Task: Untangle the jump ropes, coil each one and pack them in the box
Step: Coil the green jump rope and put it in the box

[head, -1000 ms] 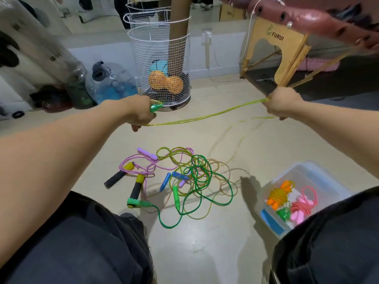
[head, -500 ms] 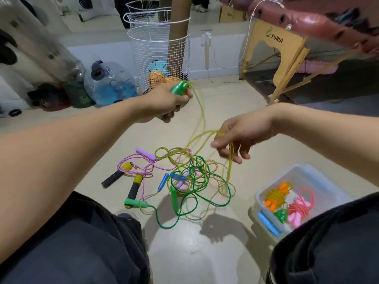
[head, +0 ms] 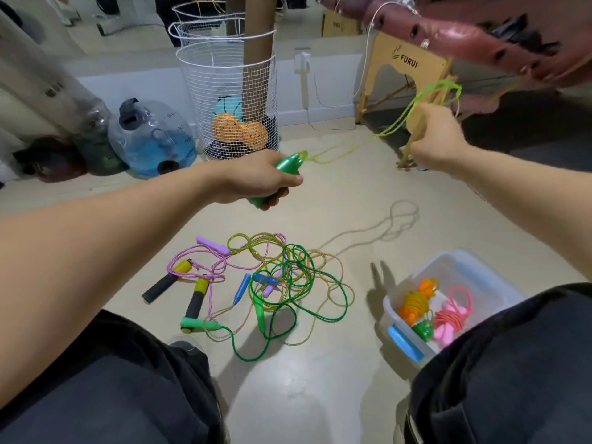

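Left hand: the left hand [head: 256,177] has its grip clenched round glossy green plastic handles [head: 282,174], held over the floor above the tangle.
Right hand: the right hand [head: 435,136] is raised to the right, its grip closed on strands of the yellow-green rope [head: 397,126]; a loop of it stands above the knuckles.
Held rope: thin, translucent cord, stretched in several strands between the two hands, clear of the floor.
Tangle: a loose heap of jump ropes [head: 282,277] lies on the floor between the knees, with a glossy dark green cord, a braided pink one and a pale yellowish one crossing each other.
Handles in the heap: two black foam handles with yellow caps [head: 179,283], a lilac one, blue ones and green ones, all slim cylinders.
Box: a clear plastic box [head: 480,274] with a blue latch stands on the floor to the right of the heap; inside lie an orange coiled rope [head: 416,302], a pink coiled rope [head: 451,318] and a small green piece.
Floor: smooth pale floor [head: 320,379].
Behind: a white wire mesh basket [head: 227,100] holding round balls; a clear water jug [head: 150,139] beside it.
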